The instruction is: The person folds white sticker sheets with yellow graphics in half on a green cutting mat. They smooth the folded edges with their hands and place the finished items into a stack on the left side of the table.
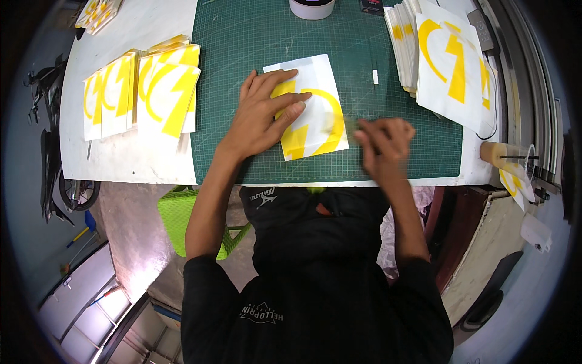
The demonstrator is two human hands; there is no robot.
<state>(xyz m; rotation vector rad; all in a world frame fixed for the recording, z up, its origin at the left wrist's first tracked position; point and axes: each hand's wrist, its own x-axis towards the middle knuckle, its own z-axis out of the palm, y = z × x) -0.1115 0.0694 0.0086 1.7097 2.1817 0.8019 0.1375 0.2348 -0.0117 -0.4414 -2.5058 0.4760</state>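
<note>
Yellow-printed sheet (310, 109) pressed flat under spread left fingers (285, 100); blurred right hand (383, 142) curled beside it

Single head-worn fisheye view, looking steeply down, close over the green cutting mat (254, 36), edges bending

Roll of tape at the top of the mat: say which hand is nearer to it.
Left. The left hand lies flat on the decal sheet below the tape roll. The right hand, blurred, is at the sheet's lower right edge, farther away.

Left hand (264, 112) flat on yellow-marked sheet (312, 109), green mat (242, 36), right hand (385, 142) (blurred, possibly pinching).
</note>
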